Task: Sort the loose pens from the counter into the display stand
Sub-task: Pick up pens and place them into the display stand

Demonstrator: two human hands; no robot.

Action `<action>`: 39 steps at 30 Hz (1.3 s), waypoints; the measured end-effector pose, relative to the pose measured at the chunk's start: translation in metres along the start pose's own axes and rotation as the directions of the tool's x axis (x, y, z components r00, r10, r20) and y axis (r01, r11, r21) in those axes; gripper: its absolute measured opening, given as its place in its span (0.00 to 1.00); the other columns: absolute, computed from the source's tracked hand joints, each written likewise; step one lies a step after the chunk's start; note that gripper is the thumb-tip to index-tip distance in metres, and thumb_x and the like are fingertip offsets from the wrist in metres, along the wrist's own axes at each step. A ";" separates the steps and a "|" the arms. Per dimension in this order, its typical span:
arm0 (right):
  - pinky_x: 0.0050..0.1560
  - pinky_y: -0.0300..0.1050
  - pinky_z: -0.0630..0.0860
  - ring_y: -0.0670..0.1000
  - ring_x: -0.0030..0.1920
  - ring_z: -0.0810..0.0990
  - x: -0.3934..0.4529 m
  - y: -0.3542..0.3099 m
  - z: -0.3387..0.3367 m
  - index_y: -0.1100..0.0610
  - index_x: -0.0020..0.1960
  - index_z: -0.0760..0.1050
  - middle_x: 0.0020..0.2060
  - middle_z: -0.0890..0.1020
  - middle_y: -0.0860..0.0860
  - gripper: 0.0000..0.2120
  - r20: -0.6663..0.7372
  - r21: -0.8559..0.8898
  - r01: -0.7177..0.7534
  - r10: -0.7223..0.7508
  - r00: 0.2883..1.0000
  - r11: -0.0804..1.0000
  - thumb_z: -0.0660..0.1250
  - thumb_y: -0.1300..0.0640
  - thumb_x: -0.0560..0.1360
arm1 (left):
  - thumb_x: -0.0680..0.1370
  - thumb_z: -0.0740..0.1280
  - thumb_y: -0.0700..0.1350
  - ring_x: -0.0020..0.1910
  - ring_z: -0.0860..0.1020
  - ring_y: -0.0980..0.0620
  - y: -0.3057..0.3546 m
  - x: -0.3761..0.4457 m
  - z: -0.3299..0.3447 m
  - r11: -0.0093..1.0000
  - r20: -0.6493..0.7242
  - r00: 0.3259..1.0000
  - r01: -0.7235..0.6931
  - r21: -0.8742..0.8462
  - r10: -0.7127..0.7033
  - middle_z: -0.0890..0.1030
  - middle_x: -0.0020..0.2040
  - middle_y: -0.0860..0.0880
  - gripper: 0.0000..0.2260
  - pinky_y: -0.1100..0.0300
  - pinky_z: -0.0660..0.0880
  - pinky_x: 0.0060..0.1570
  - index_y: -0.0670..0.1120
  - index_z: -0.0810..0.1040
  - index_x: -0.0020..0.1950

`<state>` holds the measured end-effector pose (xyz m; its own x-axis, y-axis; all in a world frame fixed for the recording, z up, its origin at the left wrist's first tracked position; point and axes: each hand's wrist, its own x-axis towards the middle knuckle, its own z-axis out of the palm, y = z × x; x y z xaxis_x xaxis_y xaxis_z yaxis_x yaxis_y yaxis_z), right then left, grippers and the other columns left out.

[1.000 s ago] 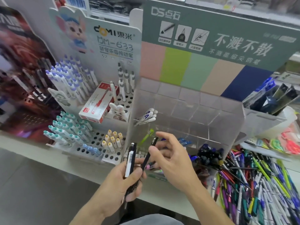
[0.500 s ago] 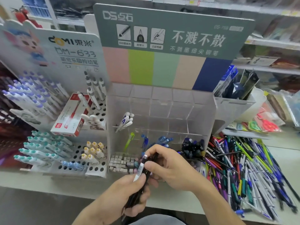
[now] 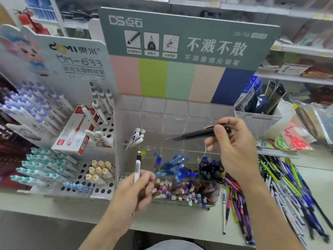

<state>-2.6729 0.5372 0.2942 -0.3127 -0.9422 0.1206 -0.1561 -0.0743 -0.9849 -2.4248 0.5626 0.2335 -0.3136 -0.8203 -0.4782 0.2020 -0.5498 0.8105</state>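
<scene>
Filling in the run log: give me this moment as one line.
left hand: holds white pen upright | right hand: holds black pen over clear acrylic display stand | loose pens: on counter

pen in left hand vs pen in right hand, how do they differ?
The left pen is white with a dark band near its top; the right pen is black. The left pen stands nearly upright; the right pen lies nearly level, tip pointing left. The left pen sits low in front of the stand; the right pen is higher. Each is gripped at one end.

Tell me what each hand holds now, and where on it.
Right hand pinches a black pen at its right end; left hand holds a white pen by its lower half.
</scene>
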 end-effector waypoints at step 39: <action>0.40 0.42 0.83 0.52 0.39 0.87 -0.019 -0.022 -0.017 0.57 0.50 0.74 0.38 0.87 0.51 0.08 -0.553 0.173 0.267 -0.131 0.823 0.948 0.73 0.62 0.76 | 0.75 0.75 0.42 0.53 0.76 0.59 0.038 0.039 0.062 0.234 0.193 0.550 -0.610 0.757 0.812 0.78 0.53 0.52 0.15 0.69 0.71 0.55 0.46 0.78 0.59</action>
<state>-2.6798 0.5625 0.3158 -0.7547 -0.5852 0.2966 -0.0695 -0.3782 -0.9231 -2.4872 0.5193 0.2665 -0.1875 -0.8677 0.4603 -0.4641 0.4913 0.7371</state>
